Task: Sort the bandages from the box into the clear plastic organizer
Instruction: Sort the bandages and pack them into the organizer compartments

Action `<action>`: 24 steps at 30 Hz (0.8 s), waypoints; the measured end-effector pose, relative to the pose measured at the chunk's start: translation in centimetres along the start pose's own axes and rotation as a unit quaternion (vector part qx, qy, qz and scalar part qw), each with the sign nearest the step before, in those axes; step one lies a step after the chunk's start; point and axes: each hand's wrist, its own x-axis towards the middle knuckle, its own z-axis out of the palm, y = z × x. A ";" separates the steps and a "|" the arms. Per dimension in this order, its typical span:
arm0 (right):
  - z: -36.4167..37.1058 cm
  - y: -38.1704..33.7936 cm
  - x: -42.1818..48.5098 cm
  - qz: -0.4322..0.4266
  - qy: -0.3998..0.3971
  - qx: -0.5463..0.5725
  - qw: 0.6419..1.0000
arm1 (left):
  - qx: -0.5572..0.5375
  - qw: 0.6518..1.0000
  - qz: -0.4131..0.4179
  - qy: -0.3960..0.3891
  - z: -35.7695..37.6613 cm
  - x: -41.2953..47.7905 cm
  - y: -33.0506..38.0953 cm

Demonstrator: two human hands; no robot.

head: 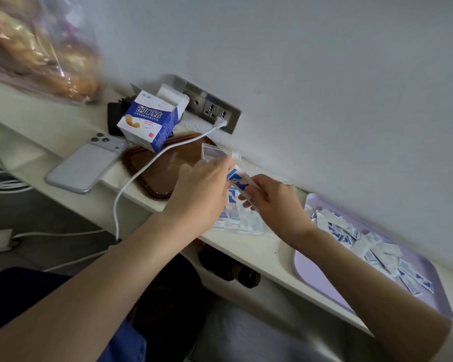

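Mid-sort, I'd say: the right hand [270,197] pinches a wrapped bandage [237,180] just above the clear plastic organizer [211,152] by the wall, the left hand [202,190] meets its far end, grip unclear, and next it wants sliding squarely into a compartment.

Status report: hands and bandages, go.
Right hand pinches a bandage stack. Left hand at the clear organizer, grip hidden. More bandages loose on the purple tray. White cable alongside, not blocking.
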 end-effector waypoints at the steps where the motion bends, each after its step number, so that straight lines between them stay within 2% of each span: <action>1: 0.0 -0.1 0.7 0.028 -0.004 -0.016 0.999 | 0.012 1.000 -0.020 -0.010 0.0 0.1 -0.4; 3: 0.1 -0.1 1.9 0.091 -0.033 -0.032 0.995 | 0.022 0.994 -0.075 -0.074 0.1 0.1 -1.1; 6: 1.0 -0.1 3.5 0.187 -0.077 0.019 0.979 | 0.061 0.974 -0.128 -0.176 0.5 -0.5 -1.8; 10: 2.8 -0.2 5.3 0.274 -0.117 0.092 0.950 | 0.085 0.969 -0.116 -0.201 0.8 -1.2 -2.0; 13: 4.0 -0.6 6.0 0.283 -0.142 0.098 0.943 | 0.090 0.970 -0.105 -0.200 0.8 -1.4 -2.2; 16: 5.2 -1.0 6.4 0.278 -0.156 0.046 0.946 | 0.082 0.973 -0.096 -0.192 0.8 -1.5 -2.4; 24: 6.1 -1.7 7.1 0.237 -0.144 -0.039 0.960 | 0.071 0.976 -0.094 -0.183 1.0 -1.3 -2.7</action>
